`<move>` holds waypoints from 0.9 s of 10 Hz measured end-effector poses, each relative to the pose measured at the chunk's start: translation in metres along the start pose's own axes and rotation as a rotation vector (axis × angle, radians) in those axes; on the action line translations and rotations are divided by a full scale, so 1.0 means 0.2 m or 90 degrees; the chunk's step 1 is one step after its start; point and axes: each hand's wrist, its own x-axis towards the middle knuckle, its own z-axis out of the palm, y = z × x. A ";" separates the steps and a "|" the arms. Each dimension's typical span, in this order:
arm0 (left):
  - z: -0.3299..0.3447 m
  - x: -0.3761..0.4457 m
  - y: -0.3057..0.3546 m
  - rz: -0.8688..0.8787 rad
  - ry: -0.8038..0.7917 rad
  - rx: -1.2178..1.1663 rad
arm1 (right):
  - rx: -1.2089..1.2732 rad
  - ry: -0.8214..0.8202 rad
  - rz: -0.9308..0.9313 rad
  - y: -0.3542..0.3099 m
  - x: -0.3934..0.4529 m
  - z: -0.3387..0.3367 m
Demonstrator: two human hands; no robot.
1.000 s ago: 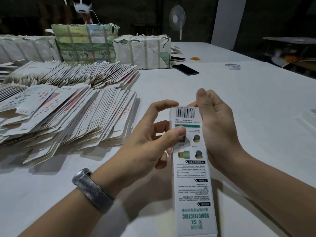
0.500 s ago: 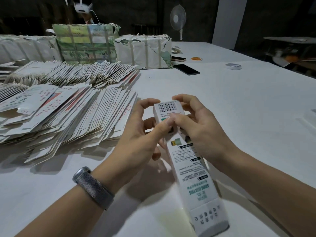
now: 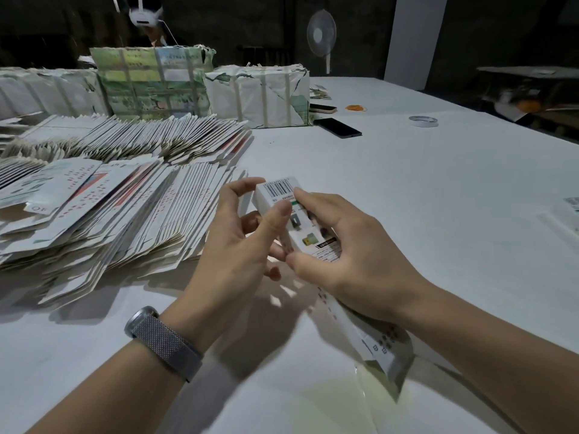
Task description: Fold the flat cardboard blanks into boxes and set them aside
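Right now the long white carton [image 3: 283, 195] sits at the centre of the frame, held between both hands above the white surface [image 3: 438, 189], its barcoded end pointing up and away and its far end trailing down towards the lower right. The right hand [image 3: 351, 255] wraps around the carton's middle, fingers curled over its printed face, while the left hand [image 3: 238, 245] pinches near the barcoded end, thumb pressed on the face and forefinger arched over the top edge. That end looks closed or nearly so; whether its flap is fully tucked cannot be told. The lower end, towards the bottom right, seems to show a loose flap, so I judge the box only partly finished. Trouble could come from squeezing: the right hand's grip over the thin walls may crease or collapse the tube, and a flap forced in at an angle could buckle or tear at its fold. To the left of the frame, fanned flat blanks [image 3: 125, 208] lie in overlapping rows; a careless elbow or the swinging carton could knock them askew. A dark phone [image 3: 337, 127] and a tape roll [image 3: 423, 121] lie well apart, further up the frame.
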 end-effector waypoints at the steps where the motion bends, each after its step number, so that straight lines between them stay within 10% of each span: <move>1: 0.00 -0.01 -0.02 -0.005 -0.014 0.050 | -0.059 -0.016 0.034 -0.01 0.03 -0.04; 9: -0.23 0.32 -0.23 -0.045 0.046 0.197 | -0.797 0.005 0.570 0.74 -0.29 -1.08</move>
